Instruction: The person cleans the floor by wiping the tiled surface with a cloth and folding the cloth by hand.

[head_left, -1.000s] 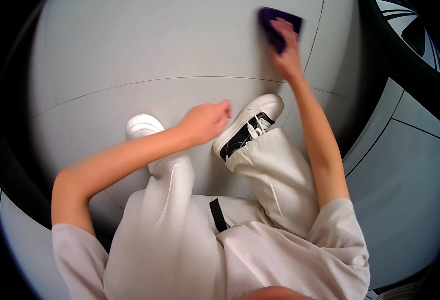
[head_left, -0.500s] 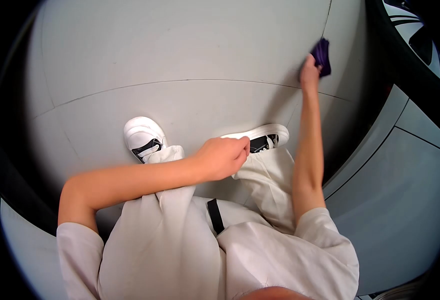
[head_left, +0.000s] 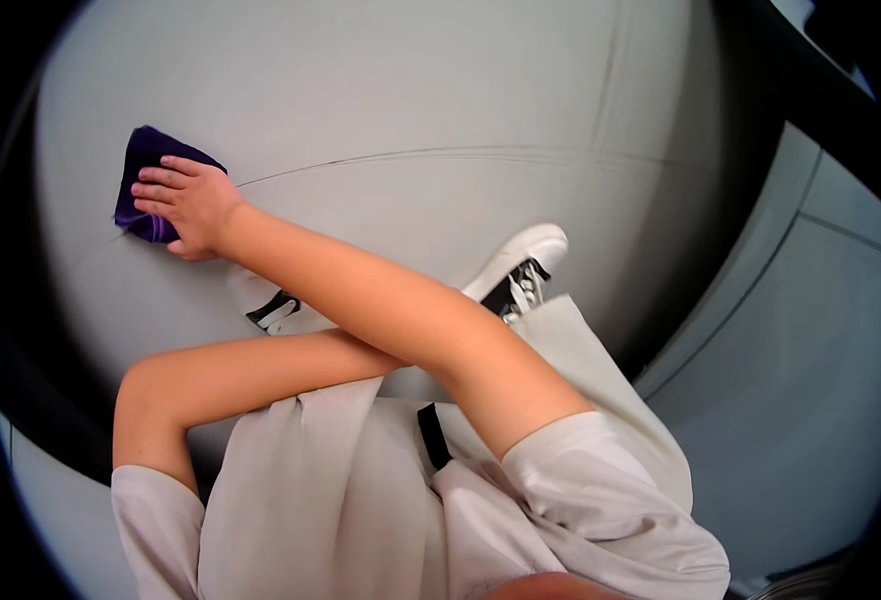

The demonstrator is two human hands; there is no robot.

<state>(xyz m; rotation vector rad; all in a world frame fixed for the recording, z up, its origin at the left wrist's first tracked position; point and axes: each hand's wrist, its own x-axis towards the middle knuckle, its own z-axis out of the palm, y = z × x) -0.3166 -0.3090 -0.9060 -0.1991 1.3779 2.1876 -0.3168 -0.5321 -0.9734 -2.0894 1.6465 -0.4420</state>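
A dark purple cloth (head_left: 147,160) lies folded on the grey floor at the left. Pressed down on it is my right hand (head_left: 185,200), palm down, its fingers stretched out flat and a little apart. My right arm reaches across my body and passes over my left forearm. My left hand is hidden beneath that arm, near my knees, so its fingers do not show.
I am low over a tiled floor (head_left: 380,80) with dark seams. My right shoe (head_left: 520,270) stands in the middle; my left shoe (head_left: 275,310) is partly covered by my arm. Grey vehicle-like panels (head_left: 790,330) rise at the right.
My right hand has swept the cloth from the far right across to the left. Its arm now covers my left hand, which showed with curled fingers before.
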